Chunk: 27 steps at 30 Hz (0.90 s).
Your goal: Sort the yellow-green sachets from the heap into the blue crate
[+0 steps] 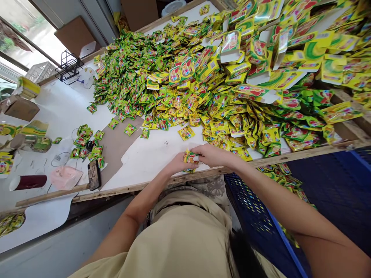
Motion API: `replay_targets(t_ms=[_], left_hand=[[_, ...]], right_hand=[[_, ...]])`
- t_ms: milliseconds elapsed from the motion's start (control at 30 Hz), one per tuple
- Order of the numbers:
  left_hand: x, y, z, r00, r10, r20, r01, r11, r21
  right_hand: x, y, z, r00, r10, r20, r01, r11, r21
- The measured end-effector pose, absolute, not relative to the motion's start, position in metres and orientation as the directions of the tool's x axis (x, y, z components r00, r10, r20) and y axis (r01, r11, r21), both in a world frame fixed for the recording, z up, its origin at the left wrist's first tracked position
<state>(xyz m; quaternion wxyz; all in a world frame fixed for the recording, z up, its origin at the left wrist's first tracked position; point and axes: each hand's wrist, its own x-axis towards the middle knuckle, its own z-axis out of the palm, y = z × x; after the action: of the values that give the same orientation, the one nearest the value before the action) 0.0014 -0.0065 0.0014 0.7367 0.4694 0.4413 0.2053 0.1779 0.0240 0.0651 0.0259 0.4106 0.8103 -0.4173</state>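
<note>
Close to the table's front edge, both of my hands hold a small green, yellow and red packet point(189, 156). My left hand point(177, 163) is closed around its left side. From the right, my right hand point(211, 155) pinches it, and something pale shows on one fingertip. Parts of the packet are hidden by the fingers. A single yellow packet point(186, 133) lies flat just beyond my hands. Behind it spreads a large heap of small green and yellow packets point(136, 73).
Printed cartons point(261, 50) lie on the heap at right. Below the table edge stands a blue crate point(249, 200) with packets. At left are a phone point(94, 175), scissors point(89, 146), a dark red cup point(28, 182), a jar point(42, 143) and a black wire rack point(68, 67).
</note>
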Motion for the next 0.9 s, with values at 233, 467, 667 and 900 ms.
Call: replay_targets(t_ms=[233, 467, 667, 900], left_hand=[[0.0, -0.015, 0.01, 0.439, 0.803, -0.403, 0.168, 0.367, 0.915], [-0.001, -0.016, 0.013, 0.49, 0.775, -0.399, 0.209, 0.34, 0.917], [0.0, -0.017, 0.005, 0.479, 0.777, -0.409, 0.179, 0.37, 0.912], [0.002, -0.016, 0.005, 0.474, 0.783, -0.403, 0.218, 0.339, 0.915]], right_hand=[[0.172, 0.017, 0.062, -0.559, 0.759, -0.333, 0.772, 0.331, -0.542], [0.18, 0.015, 0.061, -0.574, 0.779, -0.253, 0.662, 0.26, -0.703], [0.179, 0.008, 0.055, -0.51, 0.849, -0.139, 0.641, 0.267, -0.72], [0.187, 0.011, 0.067, -0.553, 0.774, -0.307, 0.645, 0.164, -0.747]])
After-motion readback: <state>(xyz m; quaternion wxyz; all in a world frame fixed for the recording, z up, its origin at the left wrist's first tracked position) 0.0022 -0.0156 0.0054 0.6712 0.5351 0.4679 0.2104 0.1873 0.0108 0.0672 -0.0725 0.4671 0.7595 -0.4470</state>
